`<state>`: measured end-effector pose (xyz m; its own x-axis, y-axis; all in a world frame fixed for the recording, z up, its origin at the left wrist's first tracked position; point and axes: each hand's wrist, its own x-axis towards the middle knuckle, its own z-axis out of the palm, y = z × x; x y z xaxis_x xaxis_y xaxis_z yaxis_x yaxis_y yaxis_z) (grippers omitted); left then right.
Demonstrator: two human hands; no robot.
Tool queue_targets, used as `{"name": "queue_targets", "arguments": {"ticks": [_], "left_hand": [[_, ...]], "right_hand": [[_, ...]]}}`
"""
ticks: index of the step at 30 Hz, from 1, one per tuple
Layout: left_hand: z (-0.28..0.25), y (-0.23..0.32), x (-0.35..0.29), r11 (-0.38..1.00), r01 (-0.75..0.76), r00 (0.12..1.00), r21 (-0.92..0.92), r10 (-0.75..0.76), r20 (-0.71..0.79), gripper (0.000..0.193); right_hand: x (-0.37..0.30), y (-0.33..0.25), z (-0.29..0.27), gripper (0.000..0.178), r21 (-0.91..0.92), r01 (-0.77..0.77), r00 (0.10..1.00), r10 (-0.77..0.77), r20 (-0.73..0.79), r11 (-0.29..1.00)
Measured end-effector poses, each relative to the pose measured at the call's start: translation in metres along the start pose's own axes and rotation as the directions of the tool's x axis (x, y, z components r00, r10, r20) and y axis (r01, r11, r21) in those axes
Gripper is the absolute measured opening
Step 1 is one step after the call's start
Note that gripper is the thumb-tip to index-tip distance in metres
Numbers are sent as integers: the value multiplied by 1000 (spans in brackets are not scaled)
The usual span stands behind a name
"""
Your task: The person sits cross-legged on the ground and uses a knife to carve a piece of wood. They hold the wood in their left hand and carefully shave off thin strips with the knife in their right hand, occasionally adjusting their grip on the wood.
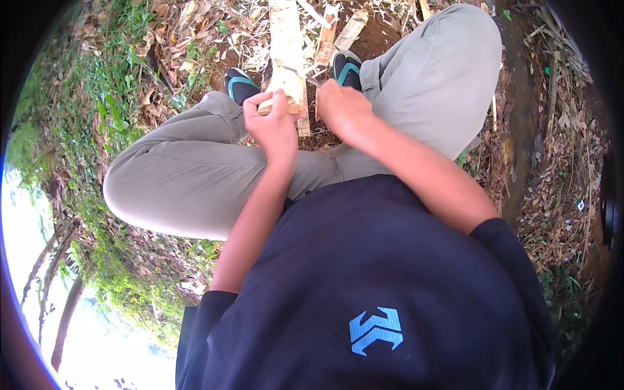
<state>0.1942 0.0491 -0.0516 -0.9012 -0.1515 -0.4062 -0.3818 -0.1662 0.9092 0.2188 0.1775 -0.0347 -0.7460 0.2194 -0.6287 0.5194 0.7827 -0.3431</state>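
A long pale wooden plank point(286, 39) runs away from me between my feet, its near end close to my lap. My left hand point(273, 123) is closed around that near end, thumb on top. Just to the right, my right hand point(342, 109) is a fist around what looks like a knife point(313, 82). Only a short bit of its thin metal blade shows, pointing left at the plank's surface; the handle is hidden in my fingers.
Black-and-teal flip-flops point(242, 84) are on my feet, either side of the plank. Wood offcuts point(351, 29) and shavings litter the soil ahead. Green plants point(114, 110) grow at left; a dark log point(518, 130) lies at right among dry leaves.
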Motion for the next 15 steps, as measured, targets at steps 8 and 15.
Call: {"name": "queue_targets", "arguments": {"ticks": [8,15], "left_hand": [[-1,8,4,997,28,999,-65,-30,-28,14],[-3,3,2,999,35,999,-13,-36,-41,18]], "right_hand": [[21,3,-20,41,-37,67,990,-62,127,997],[26,2,-23,32,-72,58,982,-44,184,996]]}}
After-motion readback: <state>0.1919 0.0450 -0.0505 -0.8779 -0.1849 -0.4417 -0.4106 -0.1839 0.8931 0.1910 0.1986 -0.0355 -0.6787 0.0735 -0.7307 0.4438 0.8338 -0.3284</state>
